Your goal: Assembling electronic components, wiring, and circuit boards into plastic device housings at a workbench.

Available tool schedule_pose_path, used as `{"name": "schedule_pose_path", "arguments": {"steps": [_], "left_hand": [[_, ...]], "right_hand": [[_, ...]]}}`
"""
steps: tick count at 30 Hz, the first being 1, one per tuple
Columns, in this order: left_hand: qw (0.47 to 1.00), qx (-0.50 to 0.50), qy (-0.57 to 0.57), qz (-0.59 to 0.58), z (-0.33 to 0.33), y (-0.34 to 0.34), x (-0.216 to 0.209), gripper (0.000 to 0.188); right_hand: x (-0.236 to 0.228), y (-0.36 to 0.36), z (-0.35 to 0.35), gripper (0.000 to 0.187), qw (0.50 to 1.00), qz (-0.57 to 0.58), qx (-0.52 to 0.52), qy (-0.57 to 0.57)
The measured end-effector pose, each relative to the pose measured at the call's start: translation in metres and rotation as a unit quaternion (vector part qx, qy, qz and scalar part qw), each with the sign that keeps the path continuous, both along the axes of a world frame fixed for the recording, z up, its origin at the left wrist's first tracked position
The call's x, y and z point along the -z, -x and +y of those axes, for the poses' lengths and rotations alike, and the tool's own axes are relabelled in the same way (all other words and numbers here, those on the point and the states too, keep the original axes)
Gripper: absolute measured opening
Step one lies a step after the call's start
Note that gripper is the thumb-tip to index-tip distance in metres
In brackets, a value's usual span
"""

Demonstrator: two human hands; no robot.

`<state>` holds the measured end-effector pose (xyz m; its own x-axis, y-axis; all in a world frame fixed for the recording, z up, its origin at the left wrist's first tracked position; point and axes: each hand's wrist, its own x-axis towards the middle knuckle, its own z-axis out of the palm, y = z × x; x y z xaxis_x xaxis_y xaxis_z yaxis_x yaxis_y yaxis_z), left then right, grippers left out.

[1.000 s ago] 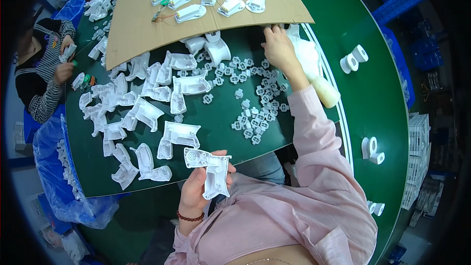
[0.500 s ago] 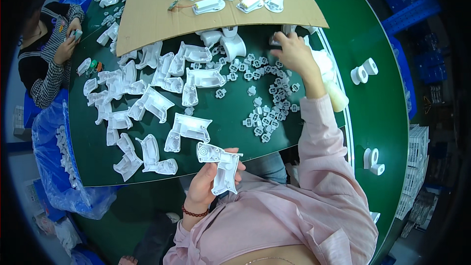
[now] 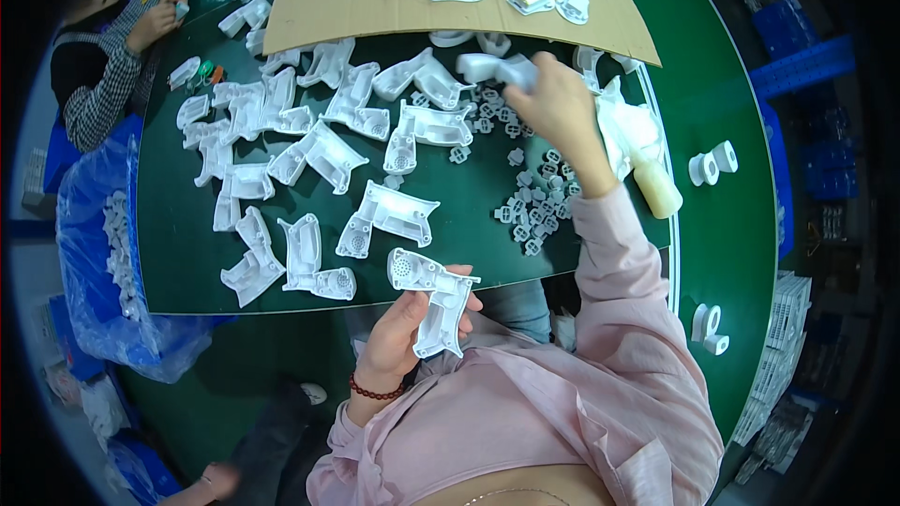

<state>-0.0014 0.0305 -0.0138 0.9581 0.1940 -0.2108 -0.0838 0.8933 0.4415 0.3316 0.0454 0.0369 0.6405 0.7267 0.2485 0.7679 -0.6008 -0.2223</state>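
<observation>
My left hand [image 3: 389, 345] is closed on a white plastic housing half [image 3: 448, 309], an angled shell with a round perforated end, its hollow side up, near the table's front edge. Farther off on the right, my right hand [image 3: 561, 111] grips a white plastic part [image 3: 483, 67], smeared by motion, above the far end of the small parts. Below that hand lie many small translucent white clips [image 3: 534, 211]. More white housing halves [image 3: 394, 214] are spread over the green table [image 3: 412, 267] to the left, most with their hollow sides up.
A cardboard sheet [image 3: 375, 9] at the back carries white parts with wires and green pieces. A white cloth [image 3: 626, 126] and a pale yellow roll [image 3: 658, 189] lie at the right. Beyond the rail are white rings [image 3: 705, 169]. A co-worker's hands [image 3: 155, 23] are far left.
My right hand has come back from under the cardboard's edge, now with a white part in it. The left hand still holds the housing half. The whole view has shifted slightly.
</observation>
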Motion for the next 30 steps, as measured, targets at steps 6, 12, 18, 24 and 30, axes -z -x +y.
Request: {"name": "schedule_pose_path", "arguments": {"steps": [6,12,18,24,30], "left_hand": [[0.999,0.000,0.015,-0.033,0.003,0.003,0.001,0.069],[0.999,0.023,0.022,-0.041,-0.001,0.001,0.005,0.068],[0.999,0.022,0.020,-0.028,-0.007,-0.002,-0.004,0.070],[0.998,0.033,0.016,-0.044,-0.014,-0.004,-0.012,0.068],[1.000,0.014,0.020,-0.018,-0.020,0.003,-0.011,0.070]], "right_hand": [[-0.041,-0.052,-0.068,0.042,0.855,0.509,0.082,-0.055],[-0.023,-0.081,-0.103,0.046,0.812,0.553,0.183,0.025],[-0.041,-0.011,-0.046,0.026,0.996,-0.011,-0.093,-0.005],[0.029,-0.024,0.035,0.053,0.983,-0.070,-0.146,0.092],[0.022,-0.024,0.006,0.029,0.988,-0.126,-0.064,0.056]]}}
